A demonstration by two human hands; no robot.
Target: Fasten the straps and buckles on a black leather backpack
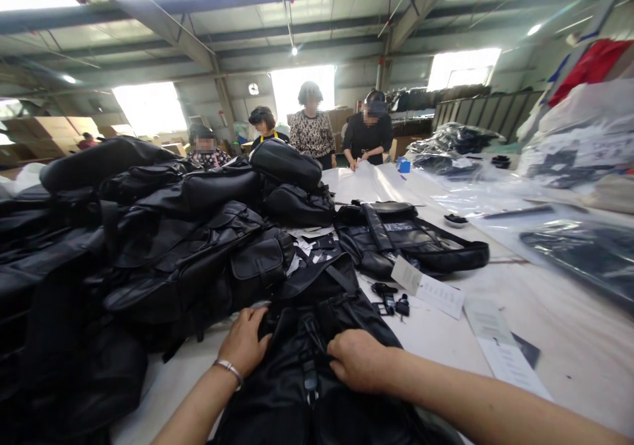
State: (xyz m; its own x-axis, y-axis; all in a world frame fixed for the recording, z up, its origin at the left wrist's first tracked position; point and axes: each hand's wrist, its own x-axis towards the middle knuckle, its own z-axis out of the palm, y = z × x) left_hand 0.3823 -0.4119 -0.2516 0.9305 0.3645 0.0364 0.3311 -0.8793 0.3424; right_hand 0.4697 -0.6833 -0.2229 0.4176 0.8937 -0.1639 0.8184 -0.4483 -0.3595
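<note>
A black, leather-like backpack [287, 372] lies right before me, its top flap folded away toward the far side. Down its middle runs a strap with a metal-tipped buckle [310, 382]. At the backpack's upper left edge is my left hand [246, 341], thumb and fingers apart around the material, a bracelet on the wrist. My right hand [357, 360] is closed on the right of the central strap, fingers curled in and pinching the black material. What lies under its fingertips is hidden.
Black bags [198, 247] are heaped high on the left. Another black bag [411, 237] lies beyond mine, near small black buckles [391, 298] and white paper tags [440, 293]. Plastic-wrapped goods [584, 253] lie on the right. Several people stand across the table [446, 346].
</note>
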